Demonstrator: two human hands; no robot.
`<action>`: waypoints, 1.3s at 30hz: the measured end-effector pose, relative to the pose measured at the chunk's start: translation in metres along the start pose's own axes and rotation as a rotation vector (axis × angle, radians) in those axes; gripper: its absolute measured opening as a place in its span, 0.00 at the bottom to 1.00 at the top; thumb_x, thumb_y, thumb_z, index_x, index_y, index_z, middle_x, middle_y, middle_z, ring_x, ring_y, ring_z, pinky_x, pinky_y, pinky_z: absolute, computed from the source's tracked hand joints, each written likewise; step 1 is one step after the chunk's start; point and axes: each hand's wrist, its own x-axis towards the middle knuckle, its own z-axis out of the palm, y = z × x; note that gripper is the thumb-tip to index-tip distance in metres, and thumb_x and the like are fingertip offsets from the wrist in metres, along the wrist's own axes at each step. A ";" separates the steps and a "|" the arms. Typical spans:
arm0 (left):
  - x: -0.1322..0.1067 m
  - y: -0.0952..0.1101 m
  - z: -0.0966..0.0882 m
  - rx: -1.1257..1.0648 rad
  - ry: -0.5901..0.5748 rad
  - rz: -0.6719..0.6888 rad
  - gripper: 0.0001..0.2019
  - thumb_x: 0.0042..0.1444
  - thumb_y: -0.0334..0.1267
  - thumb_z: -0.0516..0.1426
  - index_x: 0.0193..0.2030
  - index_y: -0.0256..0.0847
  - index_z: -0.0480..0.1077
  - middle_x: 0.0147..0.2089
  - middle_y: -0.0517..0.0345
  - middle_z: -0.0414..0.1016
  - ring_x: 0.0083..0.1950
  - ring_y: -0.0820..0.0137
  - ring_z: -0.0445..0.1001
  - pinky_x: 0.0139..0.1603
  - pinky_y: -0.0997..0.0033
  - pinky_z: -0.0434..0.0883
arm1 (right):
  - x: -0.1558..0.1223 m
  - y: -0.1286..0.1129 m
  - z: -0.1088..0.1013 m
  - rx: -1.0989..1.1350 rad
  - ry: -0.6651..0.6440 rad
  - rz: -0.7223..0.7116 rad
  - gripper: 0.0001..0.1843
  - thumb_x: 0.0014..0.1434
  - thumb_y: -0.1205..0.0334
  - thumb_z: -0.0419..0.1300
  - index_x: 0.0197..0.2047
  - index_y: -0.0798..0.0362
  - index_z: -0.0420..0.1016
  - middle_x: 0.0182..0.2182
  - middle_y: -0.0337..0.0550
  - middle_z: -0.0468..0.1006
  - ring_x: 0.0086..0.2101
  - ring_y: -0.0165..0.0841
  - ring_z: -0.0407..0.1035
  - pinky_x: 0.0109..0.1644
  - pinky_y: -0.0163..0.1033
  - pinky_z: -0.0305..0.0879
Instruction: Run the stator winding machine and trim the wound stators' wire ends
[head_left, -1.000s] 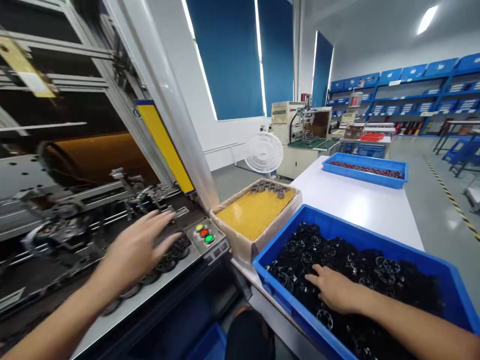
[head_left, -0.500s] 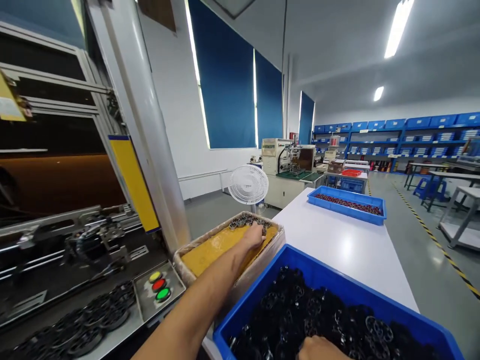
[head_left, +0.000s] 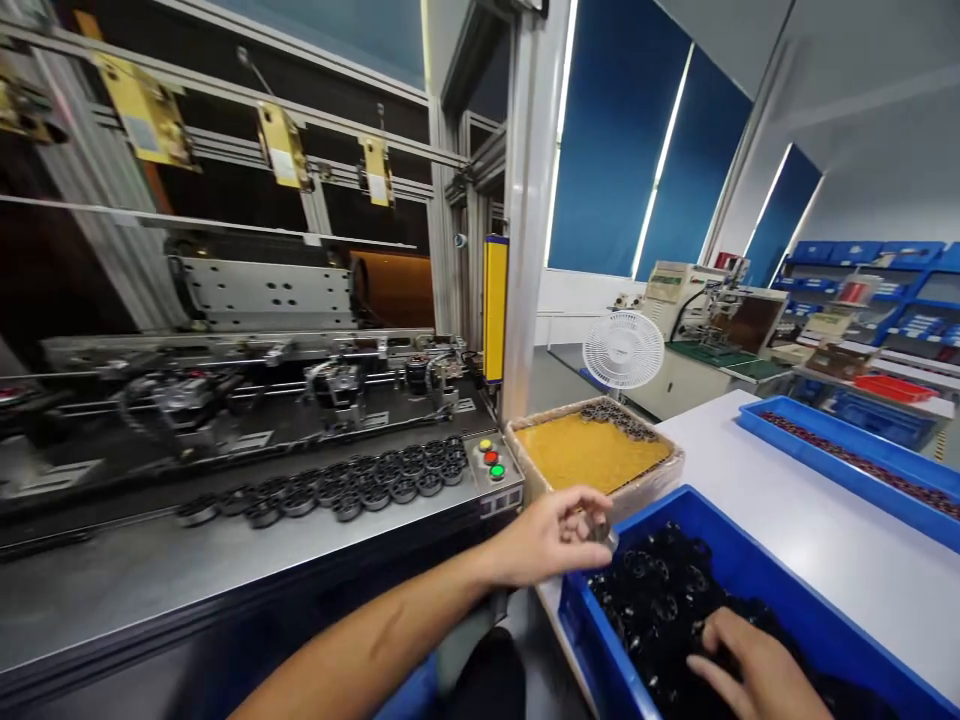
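My left hand [head_left: 559, 535] is curled round a small grey metal ring-like part [head_left: 602, 534], mostly hidden by the fingers. It hovers at the left rim of a deep blue bin [head_left: 780, 585]. Inside that bin lies a heap of black spoked wheel-like parts [head_left: 660, 580]. My right hand [head_left: 757, 660] reaches into the heap, thumb and fingers apart, with black parts between them; no gripped part can be made out. Beyond my left hand, a plastic-lined box [head_left: 525, 470] holds a yellow sheet [head_left: 585, 450] with grey metal parts [head_left: 626, 415] along its far edge.
Left, black rings [head_left: 375, 480] stand in rows on a machine's metal ledge [head_left: 135, 600], beside a panel with yellow, red and green buttons [head_left: 491, 458]. A white fan [head_left: 624, 348] stands behind the box. A long blue tray [head_left: 855, 460] of small reddish parts rests on the white table [head_left: 720, 440].
My view has swung left, bringing the machine ledge into sight. My left hand has come back from the lined box with a grey part. My right hand's fingers have spread.
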 end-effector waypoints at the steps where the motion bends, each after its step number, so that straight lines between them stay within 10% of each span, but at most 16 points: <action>1: -0.031 0.002 -0.002 -0.062 0.014 0.023 0.31 0.51 0.58 0.64 0.55 0.37 0.71 0.45 0.51 0.74 0.36 0.73 0.73 0.37 0.71 0.74 | 0.003 -0.006 -0.004 0.002 0.092 -0.063 0.07 0.62 0.59 0.59 0.33 0.51 0.73 0.31 0.44 0.81 0.29 0.35 0.77 0.34 0.37 0.76; 6: -0.123 0.006 0.006 -0.471 0.163 0.144 0.24 0.48 0.52 0.68 0.48 0.39 0.76 0.49 0.46 0.74 0.42 0.68 0.75 0.42 0.69 0.75 | 0.008 -0.079 -0.034 0.072 0.318 -0.378 0.08 0.64 0.64 0.59 0.45 0.53 0.76 0.48 0.51 0.82 0.46 0.39 0.79 0.51 0.39 0.77; 13: -0.147 0.019 0.027 -0.439 0.236 0.151 0.24 0.43 0.33 0.72 0.50 0.49 0.79 0.48 0.50 0.82 0.47 0.63 0.81 0.48 0.71 0.78 | -0.008 -0.177 -0.053 0.328 0.463 -0.506 0.14 0.60 0.74 0.57 0.48 0.53 0.74 0.46 0.54 0.74 0.44 0.38 0.73 0.45 0.43 0.77; 22: -0.140 0.031 0.063 -0.777 0.123 0.130 0.24 0.43 0.27 0.71 0.49 0.48 0.79 0.46 0.56 0.84 0.44 0.67 0.83 0.47 0.75 0.79 | -0.024 -0.173 -0.036 0.326 0.459 -0.622 0.10 0.60 0.73 0.57 0.45 0.57 0.73 0.40 0.51 0.70 0.40 0.37 0.69 0.42 0.43 0.74; 29: -0.137 0.031 0.063 -0.864 0.149 0.096 0.24 0.42 0.23 0.71 0.47 0.44 0.80 0.45 0.55 0.85 0.44 0.67 0.84 0.46 0.76 0.79 | -0.022 -0.168 -0.030 0.353 0.438 -0.593 0.28 0.58 0.77 0.58 0.61 0.57 0.63 0.43 0.51 0.71 0.43 0.38 0.69 0.44 0.46 0.74; 39: -0.136 0.032 0.060 -0.956 0.067 -0.075 0.26 0.38 0.21 0.72 0.46 0.45 0.81 0.39 0.58 0.86 0.40 0.66 0.84 0.41 0.79 0.80 | -0.018 -0.163 -0.037 0.301 0.440 -0.690 0.21 0.59 0.77 0.59 0.56 0.64 0.69 0.43 0.55 0.73 0.44 0.40 0.69 0.45 0.48 0.73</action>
